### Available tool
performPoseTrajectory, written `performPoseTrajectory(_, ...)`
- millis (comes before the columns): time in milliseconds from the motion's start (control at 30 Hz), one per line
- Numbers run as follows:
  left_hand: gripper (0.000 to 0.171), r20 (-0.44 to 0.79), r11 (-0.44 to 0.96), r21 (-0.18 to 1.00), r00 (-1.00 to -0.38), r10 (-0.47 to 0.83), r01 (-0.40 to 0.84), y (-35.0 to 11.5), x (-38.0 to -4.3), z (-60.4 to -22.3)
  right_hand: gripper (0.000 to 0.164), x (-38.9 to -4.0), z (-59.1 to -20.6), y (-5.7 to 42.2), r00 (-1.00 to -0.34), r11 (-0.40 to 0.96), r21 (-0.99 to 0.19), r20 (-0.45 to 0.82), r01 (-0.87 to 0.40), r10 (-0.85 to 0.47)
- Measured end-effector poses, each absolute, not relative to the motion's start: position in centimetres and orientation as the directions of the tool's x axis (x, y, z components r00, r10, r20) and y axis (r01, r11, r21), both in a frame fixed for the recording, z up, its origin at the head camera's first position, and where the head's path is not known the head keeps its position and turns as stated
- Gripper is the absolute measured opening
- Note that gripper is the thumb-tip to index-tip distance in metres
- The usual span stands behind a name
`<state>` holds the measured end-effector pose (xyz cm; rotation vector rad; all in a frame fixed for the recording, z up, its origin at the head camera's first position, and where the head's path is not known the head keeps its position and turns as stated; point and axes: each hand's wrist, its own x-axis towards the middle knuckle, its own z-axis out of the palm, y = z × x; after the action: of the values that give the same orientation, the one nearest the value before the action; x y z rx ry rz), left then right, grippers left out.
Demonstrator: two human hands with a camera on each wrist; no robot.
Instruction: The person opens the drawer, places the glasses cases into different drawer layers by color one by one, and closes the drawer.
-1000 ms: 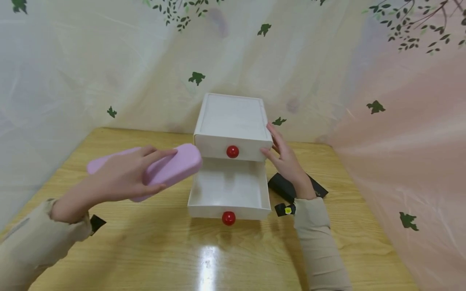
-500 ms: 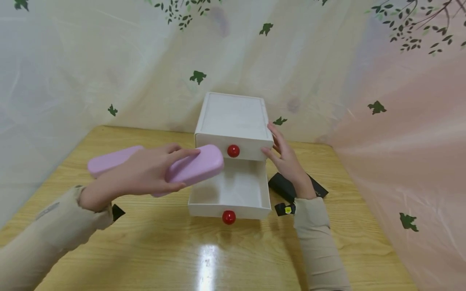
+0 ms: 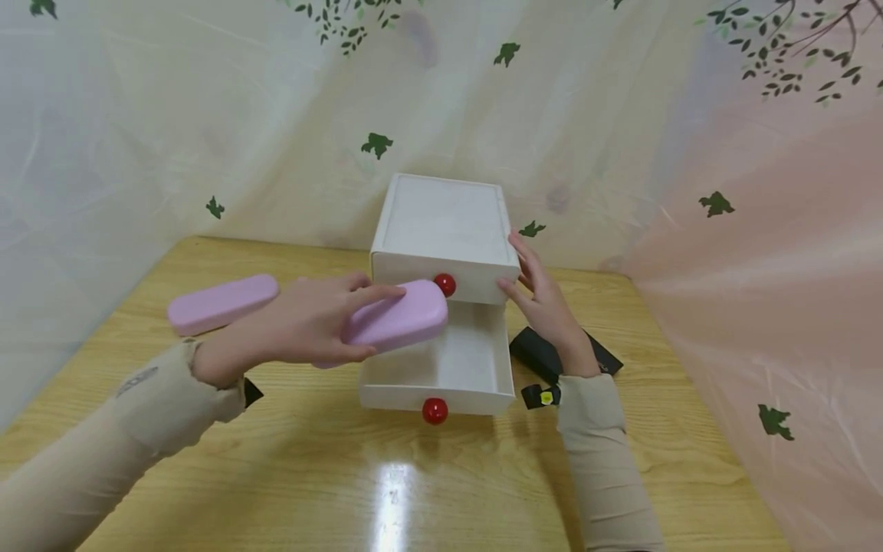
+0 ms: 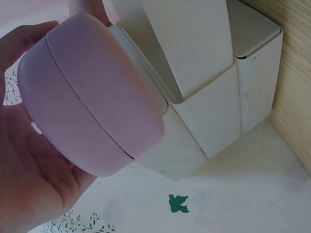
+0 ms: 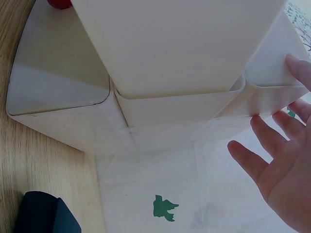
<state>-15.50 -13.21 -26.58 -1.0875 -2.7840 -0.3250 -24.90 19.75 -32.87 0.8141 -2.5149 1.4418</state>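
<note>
My left hand grips a pink glasses case from above, its far end over the pulled-out middle drawer of a white drawer unit. In the left wrist view a seam runs round the held case, whose two halves are closed together. My right hand touches the top tier's right front corner, fingers spread along the side and thumb at the front edge. A second pink case lies on the table at the left, partly behind my left forearm.
Red knobs sit on the drawer fronts, one on the top drawer and one on the middle drawer. A black case lies right of the unit, partly hidden by my right wrist. Behind the wooden table hangs a printed curtain.
My left hand has carried the pink glasses case rightward, from beside the unit to over the middle drawer. More of the second pink case shows now. My right hand stays at the corner.
</note>
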Motion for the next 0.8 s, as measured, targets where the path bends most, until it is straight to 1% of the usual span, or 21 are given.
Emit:
performPoseTrajectory(300, 0.067, 0.217, 0.690, 0.127, -0.698, 0.682, 0.713, -12.4, -15.8, -26.8, 0.067, -24.4, -32.1, 19.3, -0.863, 0.416, -0.771, 0.337, -0.483, -0.377)
performPoseTrajectory(567, 0.068, 0.246, 0.658, 0.064, -0.651, 0.719, 0.751, -11.7, -16.2, -27.3, 0.068, -25.0, -32.9, 19.8, -0.851, 0.403, -0.763, 0.363, -0.506, -0.381)
performPoseTrajectory(800, 0.069, 0.238, 0.646, 0.046, -0.637, 0.734, 0.762, -10.9, -16.5, -27.5, 0.069, -25.1, -33.1, 19.9, -0.843, 0.383, -0.767, 0.374, -0.516, -0.386)
